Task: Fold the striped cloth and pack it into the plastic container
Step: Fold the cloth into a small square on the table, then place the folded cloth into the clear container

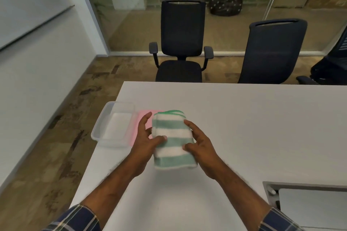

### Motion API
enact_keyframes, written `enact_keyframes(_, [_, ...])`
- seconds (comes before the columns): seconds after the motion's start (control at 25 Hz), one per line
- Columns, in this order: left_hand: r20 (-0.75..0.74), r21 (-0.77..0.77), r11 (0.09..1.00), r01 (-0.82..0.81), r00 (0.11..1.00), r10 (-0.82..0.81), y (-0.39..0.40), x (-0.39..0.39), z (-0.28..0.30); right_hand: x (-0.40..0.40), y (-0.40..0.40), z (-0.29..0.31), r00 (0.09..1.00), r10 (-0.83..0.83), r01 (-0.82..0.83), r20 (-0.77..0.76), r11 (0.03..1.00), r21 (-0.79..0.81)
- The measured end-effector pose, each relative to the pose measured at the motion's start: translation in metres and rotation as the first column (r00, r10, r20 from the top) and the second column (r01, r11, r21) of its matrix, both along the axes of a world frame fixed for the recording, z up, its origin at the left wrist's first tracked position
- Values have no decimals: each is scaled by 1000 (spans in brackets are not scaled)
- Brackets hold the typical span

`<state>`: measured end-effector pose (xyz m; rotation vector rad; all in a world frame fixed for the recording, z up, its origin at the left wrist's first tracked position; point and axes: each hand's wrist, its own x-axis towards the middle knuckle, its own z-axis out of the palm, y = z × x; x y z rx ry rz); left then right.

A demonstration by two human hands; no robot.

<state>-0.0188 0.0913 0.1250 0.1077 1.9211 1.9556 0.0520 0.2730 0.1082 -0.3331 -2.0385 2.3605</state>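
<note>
The striped cloth (pixel 172 139), green and white, is folded into a thick oblong bundle near the table's left side. My left hand (pixel 145 144) grips its left edge, thumb on top. My right hand (pixel 199 142) grips its right edge, fingers along the side and thumb pressed on the front. The clear plastic container (pixel 105 127) stands open to the left of the cloth, at the table's left edge, partly overhanging it. Something white lies flat in its bottom.
A pink sheet or lid (pixel 143 118) lies between the container and the cloth, partly under my left hand. The white table (pixel 244 127) has a cable hatch (pixel 272 191) at the near right. Two black office chairs (pixel 180 43) stand beyond the far edge.
</note>
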Motion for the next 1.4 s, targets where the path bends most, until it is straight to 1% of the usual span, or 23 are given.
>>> enact_keyframes(0.08, [-43,-31,999,25,999,-26,-18,-14,2,-11,-18,3,1000,6,-6,-17,1000,2])
enact_keyframes(0.16, [-43,-54,997,57,997,-59,-38,-31,1,-26,-38,6,1000,8,-8,-17,1000,2])
enact_keyframes(0.24, [-43,-76,995,63,997,-67,-63,-55,0,-46,-64,8,999,-25,26,-25,999,38])
enact_keyframes(0.4, [-77,-143,988,61,994,-72,-108,-112,-8,-96,-116,7,991,-95,115,-97,966,231])
enact_keyframes(0.52, [-111,-190,981,26,993,-48,-136,-155,-15,-134,-145,4,990,-117,138,-79,925,354])
enact_keyframes(0.68, [-148,-303,953,2,988,-49,-160,-198,-27,-178,-177,-1,993,-116,118,-35,853,509])
enact_keyframes(0.88, [-188,-427,903,-40,981,-45,-171,-228,-49,-217,-195,-18,991,-131,93,26,814,573])
enact_keyframes(1.0, [-195,-481,874,-63,980,-37,-172,-238,-67,-233,-200,-31,993,-93,22,75,759,651])
enact_keyframes(1.12, [-211,-567,818,-102,977,-24,-165,-243,-79,-243,-206,-48,989,-49,-66,139,693,718])
enact_keyframes(1.16, [-213,-597,795,-109,977,-26,-164,-243,-82,-245,-209,-52,985,-41,-102,169,649,753])
enact_keyframes(1.2, [-213,-629,770,-105,976,-40,-162,-241,-84,-247,-211,-56,979,-34,-144,199,570,809])
enact_keyframes(1.28, [-194,-692,718,-68,977,-94,-160,-237,-90,-251,-213,-63,965,1,-249,263,328,912])
enact_keyframes(1.32, [-176,-727,685,-40,976,-129,-159,-235,-93,-252,-214,-65,957,24,-287,290,224,931])
enact_keyframes(1.36, [-159,-772,635,-16,973,-169,-157,-233,-97,-253,-215,-68,950,42,-312,309,152,938])
enact_keyframes(1.4, [-168,-823,568,-15,962,-217,-155,-231,-101,-254,-215,-72,946,56,-325,320,106,940])
